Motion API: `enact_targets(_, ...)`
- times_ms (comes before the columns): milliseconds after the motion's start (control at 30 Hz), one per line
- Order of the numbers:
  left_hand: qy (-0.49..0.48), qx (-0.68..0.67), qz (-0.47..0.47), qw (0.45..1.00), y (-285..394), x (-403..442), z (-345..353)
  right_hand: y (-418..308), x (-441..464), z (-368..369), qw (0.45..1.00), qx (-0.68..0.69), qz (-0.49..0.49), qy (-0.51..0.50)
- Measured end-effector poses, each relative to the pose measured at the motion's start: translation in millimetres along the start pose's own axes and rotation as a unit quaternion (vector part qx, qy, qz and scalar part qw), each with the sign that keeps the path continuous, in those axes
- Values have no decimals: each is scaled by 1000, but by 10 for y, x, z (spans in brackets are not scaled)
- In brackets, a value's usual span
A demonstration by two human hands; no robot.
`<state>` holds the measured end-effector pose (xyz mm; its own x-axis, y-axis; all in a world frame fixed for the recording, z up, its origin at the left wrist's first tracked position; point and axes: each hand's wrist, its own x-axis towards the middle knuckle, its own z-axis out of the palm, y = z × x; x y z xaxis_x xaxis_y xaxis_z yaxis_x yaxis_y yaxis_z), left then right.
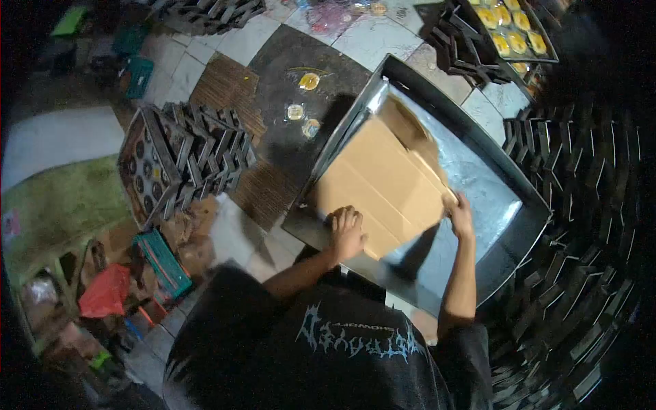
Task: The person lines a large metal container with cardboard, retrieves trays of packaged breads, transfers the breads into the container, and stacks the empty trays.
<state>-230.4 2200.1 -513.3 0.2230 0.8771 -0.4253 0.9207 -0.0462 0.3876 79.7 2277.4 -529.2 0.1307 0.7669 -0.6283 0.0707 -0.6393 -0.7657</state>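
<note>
A flat, creased piece of brown cardboard (pixel 383 181) lies tilted inside a large dark metal box (pixel 509 167) with a shiny silvery bottom. My left hand (pixel 348 232) rests on the cardboard's near left edge, its fingers slightly spread on the surface. At the right edge of the cardboard, my right hand (pixel 460 213) grips the board, fingers wrapped round it. A folded flap of the cardboard stands up along its far side.
Stacked dark trays (pixel 195 154) stand on the left, with tall stacks (pixel 574 157) along the right. A tray of yellow pastries (pixel 509 31) is at the upper right. A teal crate (pixel 162 263) and red bag (pixel 105 291) lie lower left.
</note>
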Motion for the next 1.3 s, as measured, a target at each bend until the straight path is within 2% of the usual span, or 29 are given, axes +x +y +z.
enact_targets(33, -43, -27, -3, 999, 59, -76, 8, 79, -275, -158, 997, 23, 22, 67)
enact_targets(100, -57, -25, -8, 998, 106, -141, 10, 365, -807, -548, 968, 237, 29, 71)
enact_targets(167, -58, -47, 6, 997, 124, -166, 31, 568, -1379, -674, 924, 344, -14, 166)
enact_targets(233, -27, -99, -35, 994, 198, -71, -5, 931, -1596, -682, 882, 423, -75, 193)
enact_targets(267, -34, -153, -48, 987, 226, 1, -26, 1181, -1594, -656, 863, 448, -68, 224)
enact_targets(300, -41, -204, -60, 976, 242, 79, -62, 1319, -1537, -571, 873, 421, -47, 243)
enact_targets(333, -81, -286, -81, 951, 311, 191, -197, 1530, -1428, -447, 855, 461, -27, 235)
enact_targets(367, -67, -351, -85, 930, 169, 356, 122, 1649, -1311, -313, 835, 501, -10, 228)
enact_targets(467, -41, -358, -109, 927, 61, 823, 147, 1403, -957, 412, 781, 599, 29, 174)
enact_targets(500, 42, -404, -103, 908, -72, 978, 390, 1339, -845, 590, 764, 623, 57, 158)
enact_targets(567, -49, -568, -276, 774, -120, 1135, 187, 1358, -582, 844, 764, 620, 56, 170)
enact_targets(633, -35, -608, -289, 739, -207, 1231, 11, 1023, -427, 872, 822, 549, 99, 112)
enact_targets(667, 7, -623, -294, 725, -288, 1307, 29, 878, -344, 899, 870, 478, 89, 84)
enact_targets(700, 5, -623, -290, 726, -369, 1394, 21, 885, -221, 857, 869, 480, 85, 87)
enact_targets(733, -38, -586, -333, 738, -447, 1487, 14, 889, -110, 773, 952, 228, 175, 103)
enact_targets(767, -78, -547, -373, 745, -502, 1568, 4, 905, -18, 712, 960, -42, 252, 112)
enact_targets(800, -101, -516, -382, 760, -534, 1617, -8, 742, -33, 650, 965, -163, 184, 88)
enact_targets(833, -99, -517, -380, 761, -560, 1653, -13, 560, -13, 591, 966, -162, 181, 88)
enact_targets(900, -69, -504, -436, 743, -589, 1723, -17, 152, 94, 456, 905, -407, 93, 81)
enact_targets(933, -70, -446, -424, 785, -579, 1711, -70, -243, 92, 396, 915, -383, 81, 92)
enact_targets(967, -75, -447, -424, 784, -699, 1715, 132, -549, 127, 388, 924, -360, 71, 103)
enact_targets(1000, -21, -266, -356, 896, -730, 1715, 217, -616, 246, 434, 918, -367, -27, 146)
enact_targets(1033, -52, -170, -307, 935, -711, 1770, 315, -684, 379, 468, 901, -369, -129, 186)
enact_targets(1067, -73, -69, -255, 962, -514, 1780, 133, -642, 605, 508, 856, -455, -192, 155)
enact_targets(1100, -65, -70, -260, 961, -241, 1847, -232, -610, 910, 594, 798, -532, -257, 120)
enact_targets(1133, 23, 90, -50, 994, -15, 1852, -490, -670, 1037, 642, 797, -531, -260, 119)
enact_targets(1167, 108, 242, 162, 950, 63, 1906, -581, -758, 1130, 691, 792, -571, -199, 92)
enact_targets(1200, 109, 242, 161, 951, -18, 2042, -535, -797, 1216, 724, 781, -607, -133, 65)
enact_targets(1300, 50, 188, 136, 971, -340, 2410, -395, -709, 1499, 716, 802, -579, -144, 40)
